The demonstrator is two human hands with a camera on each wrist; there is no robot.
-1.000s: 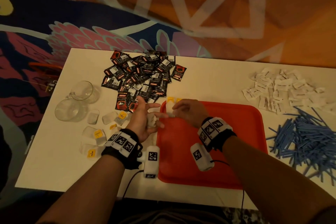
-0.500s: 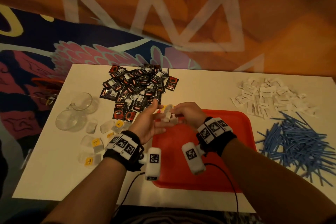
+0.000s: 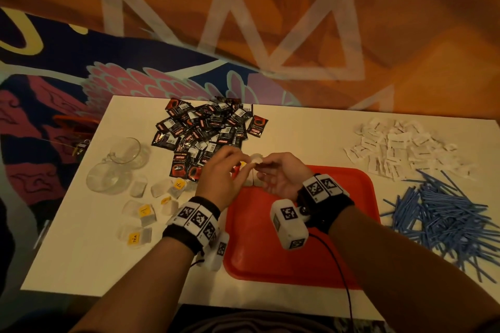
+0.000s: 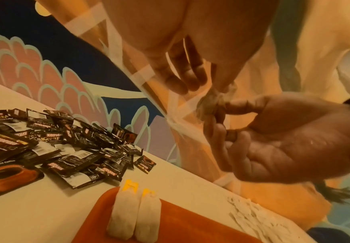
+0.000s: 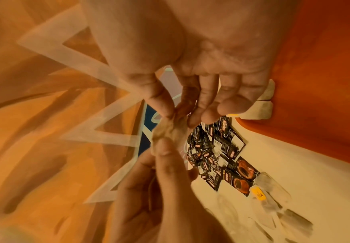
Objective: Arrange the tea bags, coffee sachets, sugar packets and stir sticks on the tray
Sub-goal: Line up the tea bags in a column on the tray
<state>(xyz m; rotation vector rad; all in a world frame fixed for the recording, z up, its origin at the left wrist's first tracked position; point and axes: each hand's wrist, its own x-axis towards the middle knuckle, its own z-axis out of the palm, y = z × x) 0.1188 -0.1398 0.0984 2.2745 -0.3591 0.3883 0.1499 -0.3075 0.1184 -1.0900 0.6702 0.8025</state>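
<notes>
Left hand (image 3: 219,170) and right hand (image 3: 281,173): both pinching one tea bag (image 3: 255,159) by fingertips, other fingers loosely spread; bag held aloft above far-left corner of red tray (image 3: 297,257). Best flattened, then laid beside two tea bags (image 4: 135,217) already in that corner, tags aligned. Coffee sachets (image 3: 208,130), sugar packets (image 3: 400,146), stir sticks (image 3: 449,213) on desk (image 3: 81,251).
</notes>
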